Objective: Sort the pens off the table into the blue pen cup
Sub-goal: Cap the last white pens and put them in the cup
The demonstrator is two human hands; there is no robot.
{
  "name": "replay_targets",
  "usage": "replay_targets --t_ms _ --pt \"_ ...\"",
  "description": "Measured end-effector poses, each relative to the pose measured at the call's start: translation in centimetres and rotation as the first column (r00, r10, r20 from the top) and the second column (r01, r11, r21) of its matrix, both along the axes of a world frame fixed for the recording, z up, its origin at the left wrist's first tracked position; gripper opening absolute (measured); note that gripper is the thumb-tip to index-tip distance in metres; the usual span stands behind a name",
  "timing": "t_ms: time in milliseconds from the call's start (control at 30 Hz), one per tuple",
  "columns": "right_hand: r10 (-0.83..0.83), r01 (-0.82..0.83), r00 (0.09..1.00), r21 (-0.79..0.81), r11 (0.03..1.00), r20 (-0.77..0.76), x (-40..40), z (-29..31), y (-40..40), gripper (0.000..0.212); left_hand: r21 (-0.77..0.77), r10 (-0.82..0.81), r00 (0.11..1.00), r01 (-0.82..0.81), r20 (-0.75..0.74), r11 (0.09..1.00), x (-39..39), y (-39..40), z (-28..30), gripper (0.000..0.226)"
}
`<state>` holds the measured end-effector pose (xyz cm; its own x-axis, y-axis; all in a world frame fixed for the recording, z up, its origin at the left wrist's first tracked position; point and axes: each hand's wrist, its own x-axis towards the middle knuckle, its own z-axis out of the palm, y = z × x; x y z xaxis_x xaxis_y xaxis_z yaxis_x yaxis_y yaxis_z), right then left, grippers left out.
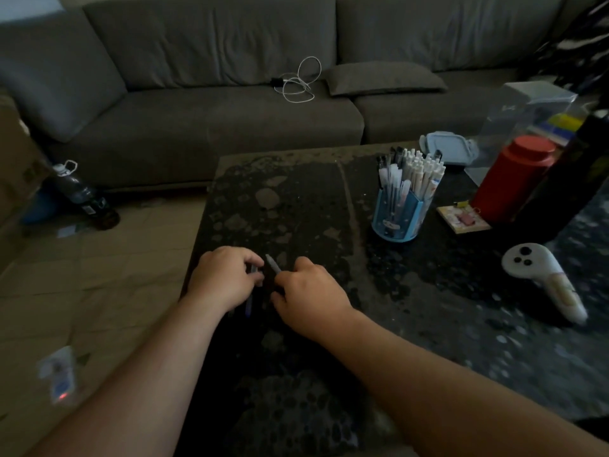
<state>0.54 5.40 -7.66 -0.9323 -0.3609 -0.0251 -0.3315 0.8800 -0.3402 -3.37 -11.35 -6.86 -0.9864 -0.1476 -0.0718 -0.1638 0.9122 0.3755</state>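
Both my hands rest low on the dark speckled table [296, 199] near its left front edge. My right hand [311, 291] pinches a grey pen [273, 263] whose tip sticks up and left from the fingers. My left hand [224, 277] is curled over another pen [249, 303]; its bluish end shows below the palm. The blue pen cup [397, 219] stands upright to the far right of my hands, packed with several white and dark pens.
A red canister [512, 179], a tall dark box [566, 179], a small notepad with clips [463, 219] and a white controller [543, 278] crowd the table's right side. A blue-lidded container [448, 146] sits behind the cup. A grey sofa stands behind; a bottle lies on the floor to the left.
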Motion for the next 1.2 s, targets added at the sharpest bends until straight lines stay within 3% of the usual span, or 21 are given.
replay_targets --t_ms 200,367,533,667,733,833,900,1200 --pt "-0.139 0.137 0.985 0.028 0.990 0.103 -1.2 1.8 2.3 0.038 -0.048 -0.020 1.000 0.020 -0.001 0.999 0.3 0.2 0.2 0.044" --pt "-0.210 0.206 0.969 0.042 0.978 0.133 -1.2 2.1 3.1 0.026 -0.112 -0.046 0.998 0.050 0.031 0.993 0.5 1.1 0.7 0.035" --pt "-0.213 0.218 0.956 -0.003 0.976 0.200 -1.2 2.2 4.2 0.029 -0.171 -0.070 0.991 0.089 0.112 0.981 1.3 2.7 1.4 0.029" --pt "-0.205 0.234 0.951 -0.108 0.966 0.229 -1.3 3.3 5.6 0.052 -0.183 -0.082 0.995 0.090 0.051 0.979 1.6 3.5 1.5 0.029" --pt "-0.216 0.247 0.959 -0.170 0.954 0.184 -1.5 3.8 6.2 0.046 -0.109 -0.095 0.994 0.088 -0.056 0.990 1.4 3.7 1.1 0.025" --pt "-0.261 0.274 0.962 -0.262 0.925 0.084 -2.1 4.2 7.0 0.026 0.166 -0.048 0.981 0.080 -0.190 0.983 1.5 3.9 1.2 0.009" --pt "-0.278 0.277 0.960 -0.291 0.916 0.037 -2.3 4.4 7.6 0.026 0.277 -0.012 0.969 0.082 -0.245 0.957 1.7 4.2 1.6 0.004" --pt "-0.228 0.193 0.961 -0.213 0.958 -0.154 -2.4 4.2 9.5 0.017 0.305 -0.009 0.952 0.107 -0.306 0.946 2.1 4.5 1.6 0.011"
